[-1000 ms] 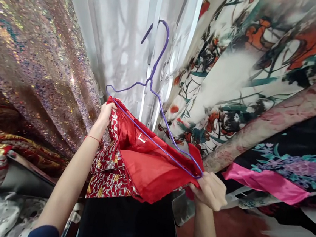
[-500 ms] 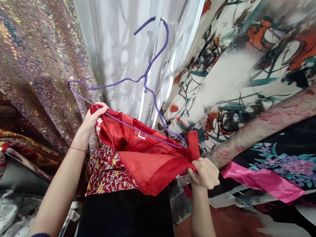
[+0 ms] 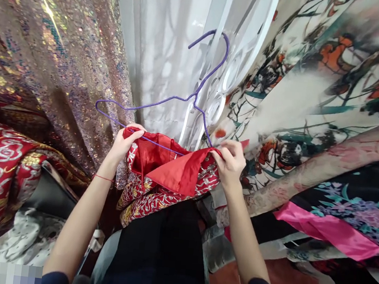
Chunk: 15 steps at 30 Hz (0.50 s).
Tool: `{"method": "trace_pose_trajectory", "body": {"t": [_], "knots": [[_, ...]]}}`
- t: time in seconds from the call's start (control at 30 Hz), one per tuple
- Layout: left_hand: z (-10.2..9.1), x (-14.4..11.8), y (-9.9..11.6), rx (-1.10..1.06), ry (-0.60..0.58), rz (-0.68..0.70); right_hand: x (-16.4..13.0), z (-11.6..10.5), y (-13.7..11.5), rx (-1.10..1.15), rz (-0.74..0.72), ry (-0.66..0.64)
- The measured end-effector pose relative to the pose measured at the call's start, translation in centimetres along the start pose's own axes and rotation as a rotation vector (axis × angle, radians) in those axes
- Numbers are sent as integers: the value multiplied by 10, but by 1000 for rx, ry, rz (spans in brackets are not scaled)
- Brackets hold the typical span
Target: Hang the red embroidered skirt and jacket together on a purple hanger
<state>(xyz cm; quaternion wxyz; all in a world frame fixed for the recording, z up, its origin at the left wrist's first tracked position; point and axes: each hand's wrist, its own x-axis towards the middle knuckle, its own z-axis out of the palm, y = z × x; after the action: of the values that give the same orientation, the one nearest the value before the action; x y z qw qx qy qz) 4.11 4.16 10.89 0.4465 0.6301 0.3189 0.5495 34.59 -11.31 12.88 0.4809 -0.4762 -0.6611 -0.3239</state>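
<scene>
Red-lined garment of red, silver and gold patterned fabric (image 3: 185, 178) at centre, raised above the near dark-clothed lap (image 3: 163, 253); left hand (image 3: 125, 146) closed on its left upper edge, thumb against fingers, cloth pinched between; right hand (image 3: 230, 162) likewise closed on the red lining at the right, edge drawn up; purple wire hanger (image 3: 195, 95) partly inside the garment, hook uppermost at the far side, left end projecting past the left hand, right end hidden behind red cloth; whether either hand also touches the wire, cannot tell; pinkish-gold sequined drape (image 3: 76, 79) at left; white fabric printed in orange and dark green (image 3: 276, 101) at right; sheer white curtain (image 3: 164, 61) far, behind the hanger.
</scene>
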Motion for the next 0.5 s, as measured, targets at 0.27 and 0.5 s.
{"method": "trace_pose_trajectory", "body": {"t": [0.27, 0.5], "knots": [[-5, 22, 9, -70, 167, 32, -2, 54, -8, -43, -129, 49], [-27, 15, 17, 208, 83, 101, -10, 76, -12, -59, 6, 17]]}}
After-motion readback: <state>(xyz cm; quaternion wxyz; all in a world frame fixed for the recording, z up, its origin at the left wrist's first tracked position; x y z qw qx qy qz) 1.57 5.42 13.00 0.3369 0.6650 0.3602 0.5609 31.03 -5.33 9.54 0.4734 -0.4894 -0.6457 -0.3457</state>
